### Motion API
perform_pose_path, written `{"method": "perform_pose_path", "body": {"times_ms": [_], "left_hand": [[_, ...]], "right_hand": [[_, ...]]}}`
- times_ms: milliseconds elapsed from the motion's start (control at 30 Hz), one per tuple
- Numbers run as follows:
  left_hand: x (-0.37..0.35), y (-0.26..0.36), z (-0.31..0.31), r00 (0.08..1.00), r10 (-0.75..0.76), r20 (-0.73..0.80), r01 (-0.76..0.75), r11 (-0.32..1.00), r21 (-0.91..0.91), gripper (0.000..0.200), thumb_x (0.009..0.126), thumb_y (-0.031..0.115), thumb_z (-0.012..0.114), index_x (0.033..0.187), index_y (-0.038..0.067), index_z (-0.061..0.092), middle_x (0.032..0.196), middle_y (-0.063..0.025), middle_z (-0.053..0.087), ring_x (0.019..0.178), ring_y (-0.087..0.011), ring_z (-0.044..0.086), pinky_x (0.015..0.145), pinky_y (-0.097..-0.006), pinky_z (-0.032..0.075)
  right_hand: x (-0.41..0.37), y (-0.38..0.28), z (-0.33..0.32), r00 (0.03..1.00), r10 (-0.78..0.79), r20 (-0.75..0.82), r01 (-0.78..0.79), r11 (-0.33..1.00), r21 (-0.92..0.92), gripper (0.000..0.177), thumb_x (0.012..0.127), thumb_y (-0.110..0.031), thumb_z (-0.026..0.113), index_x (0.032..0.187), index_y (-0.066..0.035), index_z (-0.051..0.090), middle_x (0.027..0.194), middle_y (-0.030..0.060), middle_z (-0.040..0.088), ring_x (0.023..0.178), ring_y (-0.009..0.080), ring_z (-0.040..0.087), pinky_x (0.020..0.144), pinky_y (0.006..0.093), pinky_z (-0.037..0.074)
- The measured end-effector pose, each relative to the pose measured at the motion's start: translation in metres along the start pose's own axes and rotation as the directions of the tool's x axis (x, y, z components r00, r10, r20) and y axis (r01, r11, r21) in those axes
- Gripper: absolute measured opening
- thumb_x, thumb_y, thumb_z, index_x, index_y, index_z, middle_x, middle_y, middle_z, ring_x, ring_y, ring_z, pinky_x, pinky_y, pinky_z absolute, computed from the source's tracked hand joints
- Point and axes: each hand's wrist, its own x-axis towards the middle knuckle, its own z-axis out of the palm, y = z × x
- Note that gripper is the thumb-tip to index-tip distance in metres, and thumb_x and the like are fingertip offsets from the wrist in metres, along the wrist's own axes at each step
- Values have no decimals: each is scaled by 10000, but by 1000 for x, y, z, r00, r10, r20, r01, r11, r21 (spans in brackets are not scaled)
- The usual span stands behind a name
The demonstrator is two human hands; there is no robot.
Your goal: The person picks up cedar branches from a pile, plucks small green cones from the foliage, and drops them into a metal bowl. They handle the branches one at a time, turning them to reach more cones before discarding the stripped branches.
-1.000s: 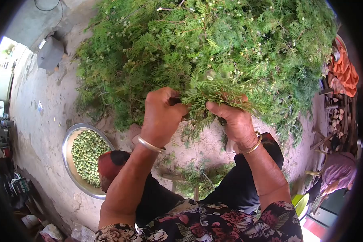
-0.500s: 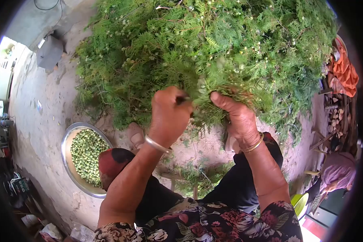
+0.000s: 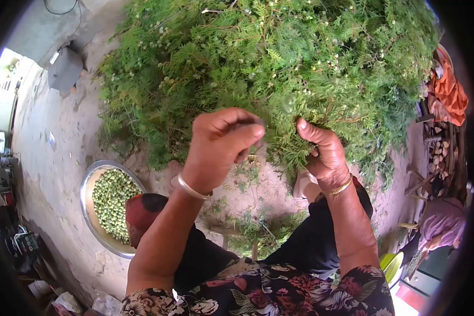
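My right hand (image 3: 324, 152) is closed round a leafy evergreen sprig (image 3: 288, 145), its thumb pointing up along the stem. The sprig's green fans spread to the left of the fingers and overlap the pile behind. Apart from it, to the left, my left hand (image 3: 224, 142) is closed, with thumb and curled fingers together; whatever lies inside is hidden. Beyond both hands a big heap of cut evergreen branches (image 3: 237, 63) covers the ground, dotted with small pale green cones.
A metal basin (image 3: 85, 203) full of small green cones (image 3: 112, 205) stands left of my knee. Loose sprigs (image 3: 258, 229) lie on the floor between my feet. On the right are an orange cloth (image 3: 450, 97), stacked firewood (image 3: 438, 152) and a purple cloth (image 3: 442, 224).
My left hand has drawn away from the sprig, slightly left. My right hand has shifted a little right and down, still gripping the sprig.
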Motion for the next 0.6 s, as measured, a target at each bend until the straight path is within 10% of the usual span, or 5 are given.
{"method": "perform_pose_path", "body": {"times_ms": [267, 600], "left_hand": [[-5, -2, 9, 993, -47, 105, 12, 951, 310, 139, 779, 53, 666, 868, -44, 621, 594, -15, 560, 453, -34, 439, 408, -191, 315], [2, 8, -16, 961, -132, -244, 77, 972, -221, 122, 845, 115, 567, 898, 5, 561, 671, -60, 568, 539, -97, 491, 433, -217, 364]], "right_hand": [[-4, 6, 13, 991, 3, 135, 2, 999, -38, 332, 786, -207, 730, 1031, -14, 617, 943, 61, 656, 865, 157, 609, 796, 279, 468], [9, 2, -6, 987, -125, 100, 115, 988, 104, 289, 792, -275, 714, 910, -29, 616, 791, 38, 601, 697, 165, 558, 686, 310, 461]]}}
